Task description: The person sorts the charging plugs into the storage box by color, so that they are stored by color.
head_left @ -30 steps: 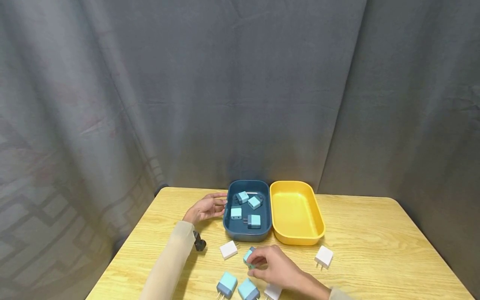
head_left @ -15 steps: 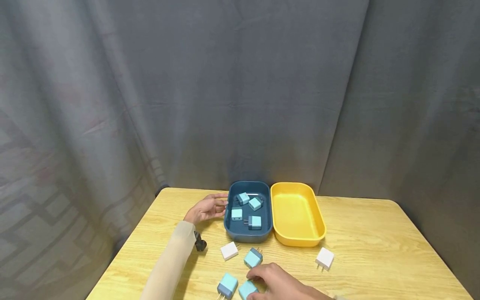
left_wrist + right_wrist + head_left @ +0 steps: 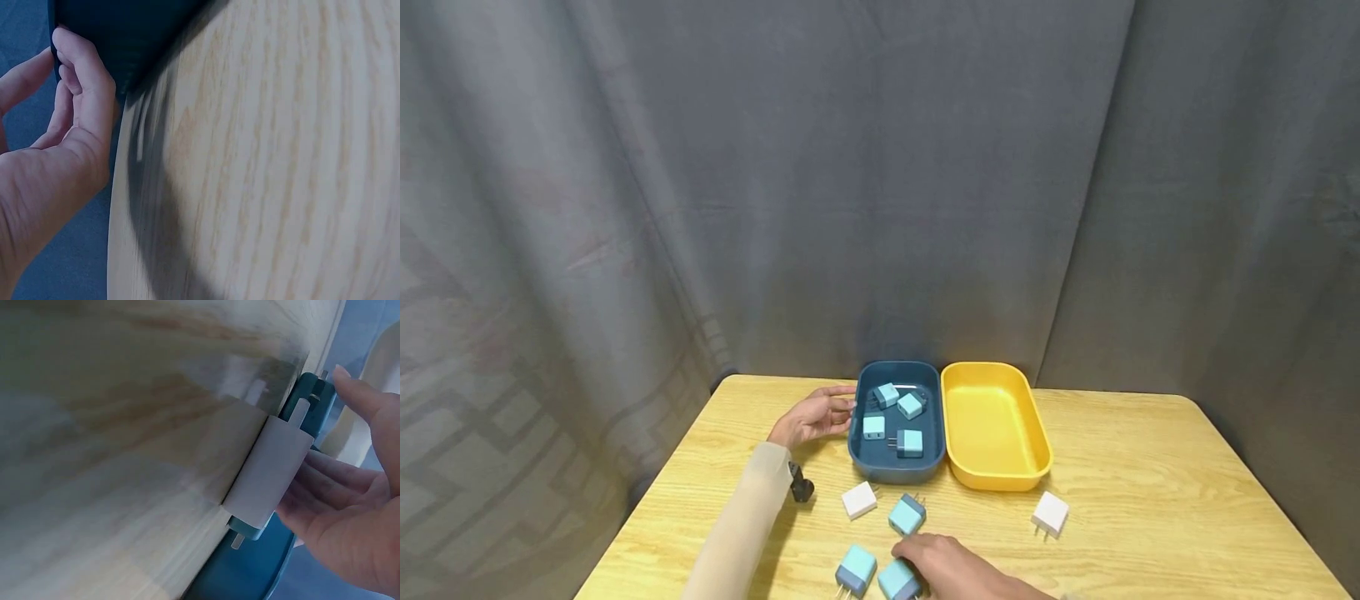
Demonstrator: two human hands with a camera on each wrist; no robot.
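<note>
My right hand [image 3: 916, 565] is at the near table edge, its fingers and thumb closed round a light blue charger [image 3: 897, 581]. The right wrist view shows that charger [image 3: 269, 469] pale, with a teal base and prongs, held between thumb and fingers [image 3: 312, 481]. Two more blue chargers [image 3: 907, 514] [image 3: 855, 569] lie close by. My left hand [image 3: 816, 415] rests with relaxed fingers [image 3: 78, 69] against the left wall of the dark blue tray [image 3: 859, 454], which holds several blue chargers [image 3: 909, 442].
An empty yellow tray [image 3: 1033, 433] stands against the blue one's right side. White chargers lie on the wooden table [image 3: 1150, 483] at the centre [image 3: 859, 500] and the right [image 3: 1049, 512]. A grey curtain hangs behind.
My right hand let go of a blue charger in front of the blue tray, drew back toward me and closed on the nearest blue charger. The left hand stayed put.
</note>
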